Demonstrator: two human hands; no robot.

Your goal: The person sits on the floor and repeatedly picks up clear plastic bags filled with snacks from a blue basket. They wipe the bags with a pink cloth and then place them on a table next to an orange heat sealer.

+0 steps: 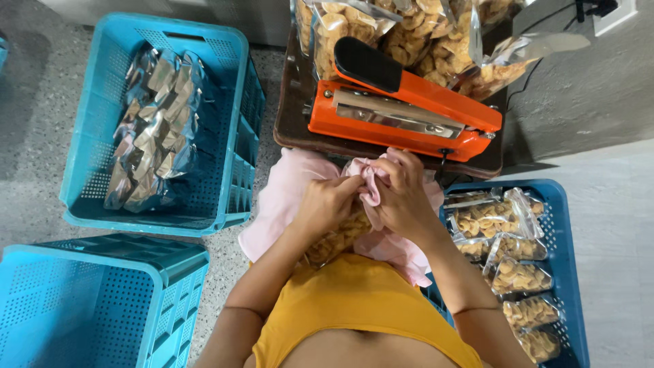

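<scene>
My left hand [327, 204] and right hand [402, 197] meet just below the orange sealer [409, 112], over my lap. My left fingers are pressed together, pinching the top of a clear bag [337, 238] of chips. My right fingers curl tight around a pink cloth [371, 185], bunched against the bag's mouth. The bag hangs down from my hands toward my yellow top [354, 300], lying on more of the pink cloth. The sealer sits on a dark stand [289, 123], with open bags [409, 34] of chips piled behind it. Right of the sealer and below it, a blue crate [562, 272] holds filled bags. Left of the sealer, another crate [231, 136] holds empty silvery pouches [153, 129].
</scene>
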